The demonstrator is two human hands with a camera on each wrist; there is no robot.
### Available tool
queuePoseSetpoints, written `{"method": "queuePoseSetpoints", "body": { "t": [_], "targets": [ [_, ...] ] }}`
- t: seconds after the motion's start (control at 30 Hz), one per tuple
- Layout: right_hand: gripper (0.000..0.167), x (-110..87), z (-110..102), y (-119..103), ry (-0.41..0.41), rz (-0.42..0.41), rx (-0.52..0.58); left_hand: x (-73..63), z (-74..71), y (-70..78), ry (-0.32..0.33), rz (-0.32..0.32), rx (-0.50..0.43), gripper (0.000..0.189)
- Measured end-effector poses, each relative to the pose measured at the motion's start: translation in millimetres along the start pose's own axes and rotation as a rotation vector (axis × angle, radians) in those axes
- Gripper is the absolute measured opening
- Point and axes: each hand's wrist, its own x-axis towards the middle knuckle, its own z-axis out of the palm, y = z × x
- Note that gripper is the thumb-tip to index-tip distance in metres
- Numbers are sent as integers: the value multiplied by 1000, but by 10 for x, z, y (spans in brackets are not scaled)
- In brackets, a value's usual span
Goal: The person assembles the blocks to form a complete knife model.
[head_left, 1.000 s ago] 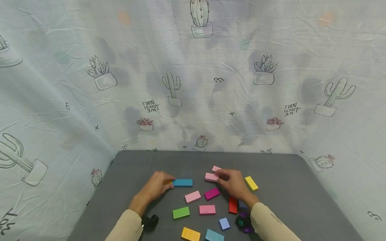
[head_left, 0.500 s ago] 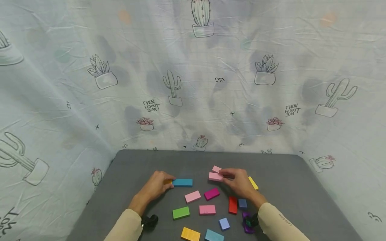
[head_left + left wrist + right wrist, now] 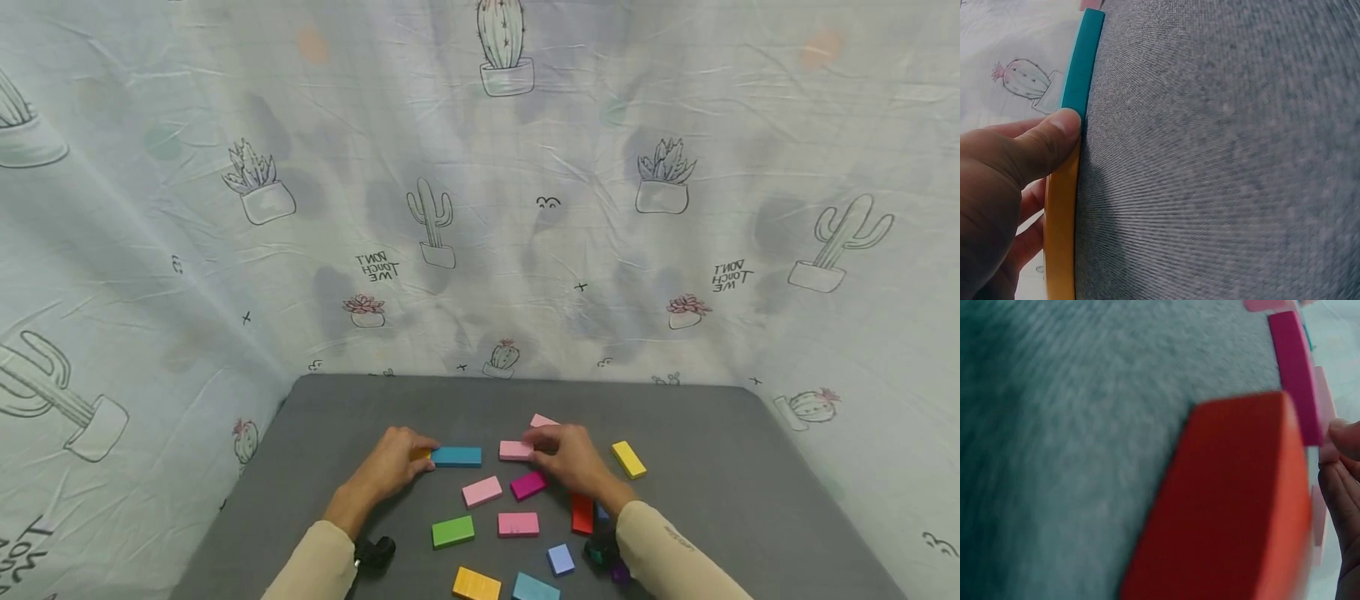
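My left hand [image 3: 393, 460] pinches an orange block [image 3: 1061, 219] and a blue block [image 3: 458, 457] where their ends meet. In the left wrist view the thumb lies over the joint, with the teal-looking blue block [image 3: 1084, 65] running on beyond it; fingers show behind the orange one. To the right, my right hand [image 3: 573, 458] holds a pale pink block [image 3: 514, 451] between thumb and fingers, a short gap from the blue block's free end. Another pale pink block [image 3: 543, 420] lies just behind that hand. A magenta block [image 3: 528, 485] is in front of the held pink block.
Nearer me on the grey table [image 3: 337, 400] lie pink [image 3: 482, 492], green [image 3: 453, 532], darker pink [image 3: 518, 524], red [image 3: 582, 513], light blue [image 3: 560, 559], orange [image 3: 476, 583] and teal [image 3: 536, 587] blocks. A yellow block [image 3: 628, 460] is at right. Cactus-print cloth [image 3: 480, 208] surrounds the table.
My right hand first shifts slightly right, then left and a little nearer me, bringing the pale pink block closer to the blue block. The left hand keeps its hold in place.
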Motion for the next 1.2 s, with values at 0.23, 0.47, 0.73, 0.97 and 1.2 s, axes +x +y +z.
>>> {"method": "queuePoseSetpoints", "body": {
  "t": [0.23, 0.47, 0.73, 0.97, 1.2],
  "targets": [
    [31, 77, 99, -28, -53, -41, -26, 4, -10, 16, -15, -8, -8, 26],
    [31, 103, 150, -51, -61, -86, -17, 18, -6, 24, -19, -8, 0, 25],
    [32, 122, 194, -87, -75, -85, -28, 27, -11, 21, -17, -21, -9, 25],
    [32, 131, 213, -98, -77, -75, -4, 18, -4, 25, -17, -38, 0, 25],
    [33, 126, 217, -110, -72, -83, -13, 11, -5, 17, -21, -30, 5, 26]
  ]
}}
